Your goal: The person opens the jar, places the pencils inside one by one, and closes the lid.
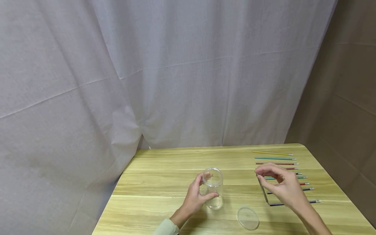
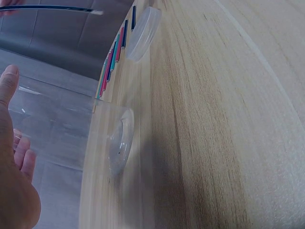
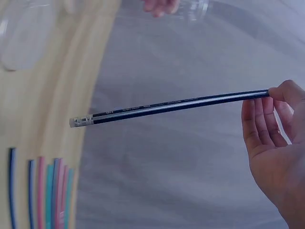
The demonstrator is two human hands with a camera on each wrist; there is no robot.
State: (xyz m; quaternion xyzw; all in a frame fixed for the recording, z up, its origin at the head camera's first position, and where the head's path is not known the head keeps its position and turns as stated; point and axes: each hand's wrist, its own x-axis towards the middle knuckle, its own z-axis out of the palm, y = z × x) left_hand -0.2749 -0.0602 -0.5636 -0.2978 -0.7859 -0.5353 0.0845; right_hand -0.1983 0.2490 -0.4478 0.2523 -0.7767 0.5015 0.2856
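Note:
A clear cylindrical plastic jar (image 1: 216, 188) stands upright over the table, its mouth uncovered. My left hand (image 1: 192, 197) wraps around its side, thumb in front and fingers behind; the jar's wall (image 2: 62, 121) shows see-through in the left wrist view. To the right, my right hand (image 1: 284, 188) is raised above the table. It pinches a dark blue, silver-striped pencil (image 3: 181, 103) by one end, between thumb and fingertips. The pencil's white eraser (image 3: 74, 122) points downward at the free end. The pinched end is hidden by the fingers.
A round translucent lid (image 1: 248, 218) lies on the wooden table (image 1: 164, 182) right of the jar. Several pencils, among them a teal pencil (image 1: 274, 158) and a yellow pencil (image 1: 271, 152), lie in a row at the right. Grey curtains (image 1: 182, 98) hang behind.

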